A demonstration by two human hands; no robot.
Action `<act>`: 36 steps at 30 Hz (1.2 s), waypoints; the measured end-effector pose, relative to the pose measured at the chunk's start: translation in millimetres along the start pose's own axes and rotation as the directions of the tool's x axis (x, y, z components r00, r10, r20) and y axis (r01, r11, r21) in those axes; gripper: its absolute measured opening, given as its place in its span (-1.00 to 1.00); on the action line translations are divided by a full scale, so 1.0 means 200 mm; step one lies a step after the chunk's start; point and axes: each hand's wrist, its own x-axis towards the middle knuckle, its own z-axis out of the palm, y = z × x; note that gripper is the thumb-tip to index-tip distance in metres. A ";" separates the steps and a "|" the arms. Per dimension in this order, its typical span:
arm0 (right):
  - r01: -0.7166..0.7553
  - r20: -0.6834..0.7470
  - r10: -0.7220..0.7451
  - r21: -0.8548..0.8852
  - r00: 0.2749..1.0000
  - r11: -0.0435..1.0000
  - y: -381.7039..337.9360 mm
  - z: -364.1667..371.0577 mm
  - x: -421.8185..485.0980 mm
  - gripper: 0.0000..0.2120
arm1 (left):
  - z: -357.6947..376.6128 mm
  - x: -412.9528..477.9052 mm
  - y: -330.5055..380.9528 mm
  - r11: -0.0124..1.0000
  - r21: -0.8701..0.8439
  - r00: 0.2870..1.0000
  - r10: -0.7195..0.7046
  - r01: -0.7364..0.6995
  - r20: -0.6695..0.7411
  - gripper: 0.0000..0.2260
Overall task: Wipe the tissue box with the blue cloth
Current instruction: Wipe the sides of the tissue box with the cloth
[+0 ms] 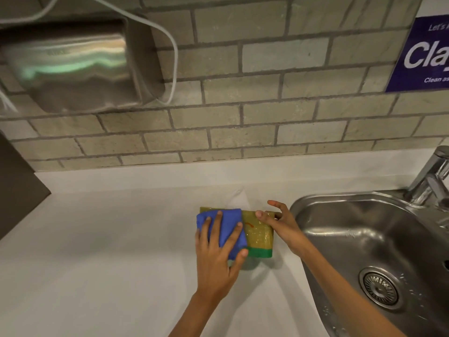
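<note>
Glossy yellow tissue box [260, 237], green-edged: spread left hand [216, 256] presses blue cloth [229, 218] onto it, right hand [279, 222] grips its corner.

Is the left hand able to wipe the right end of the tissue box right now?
Probably not fully. The left hand presses the blue cloth on the left part of the tissue box; its bare middle is free, but the right hand grips the right end.
</note>
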 end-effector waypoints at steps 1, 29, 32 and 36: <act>0.002 0.006 -0.002 0.000 1.000 1.000 0.00 0.00 0.00 -0.37 | 0.00 0.00 -0.02 1.000 -0.023 0.999 -0.022 0.021 -0.024 -0.58; -0.016 -0.022 0.016 0.019 1.000 1.000 0.00 0.01 -0.03 -0.27 | 0.06 0.06 0.04 0.995 0.103 0.996 -0.016 0.006 0.090 -0.52; -0.015 -0.015 0.015 0.021 1.000 1.000 0.00 0.01 -0.03 -0.25 | 0.03 -0.01 -0.08 0.970 0.101 0.971 0.209 -0.221 0.113 -0.55; -0.023 -0.012 0.023 0.005 1.000 1.000 -0.02 0.02 -0.02 -0.24 | 0.04 0.07 -0.01 0.993 0.080 0.996 -0.092 0.092 0.002 -0.65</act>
